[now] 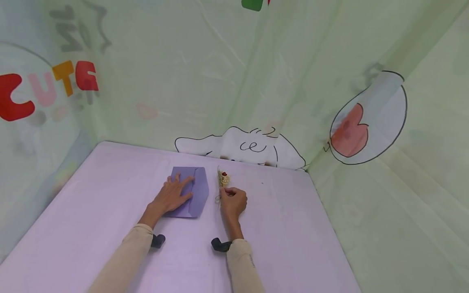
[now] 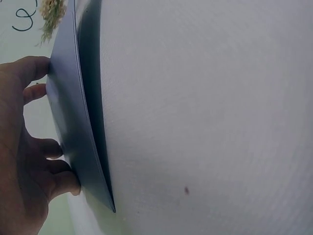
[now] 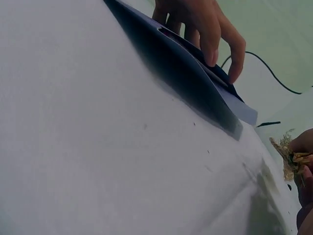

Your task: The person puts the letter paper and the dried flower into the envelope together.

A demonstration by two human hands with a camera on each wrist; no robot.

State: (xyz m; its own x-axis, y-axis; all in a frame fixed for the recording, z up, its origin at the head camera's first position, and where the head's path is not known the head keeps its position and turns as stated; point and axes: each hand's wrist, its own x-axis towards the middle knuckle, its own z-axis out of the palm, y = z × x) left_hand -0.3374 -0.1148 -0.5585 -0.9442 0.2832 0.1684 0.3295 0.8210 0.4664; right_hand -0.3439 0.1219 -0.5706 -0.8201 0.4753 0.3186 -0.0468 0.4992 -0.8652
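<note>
A purple envelope (image 1: 200, 191) lies on the table with its flap side toward the right. My left hand (image 1: 174, 196) rests on it with spread fingers, and the left wrist view shows those fingertips touching the envelope (image 2: 73, 112). Just right of the envelope, my right hand (image 1: 233, 202) pinches a small dried flower bouquet (image 1: 224, 179) between thumb and fingers. The bouquet has pale blooms, one dark red bloom and a thin tie near its stems. In the right wrist view, the bouquet (image 3: 287, 159) is partly hidden by the fingers.
A pale lilac cloth covers the table (image 1: 293, 244). Light green curtains (image 1: 205, 81) with cartoon drawings and coloured letters stand around its back and sides. Black wrist devices (image 1: 221, 245) sit at both sleeve cuffs.
</note>
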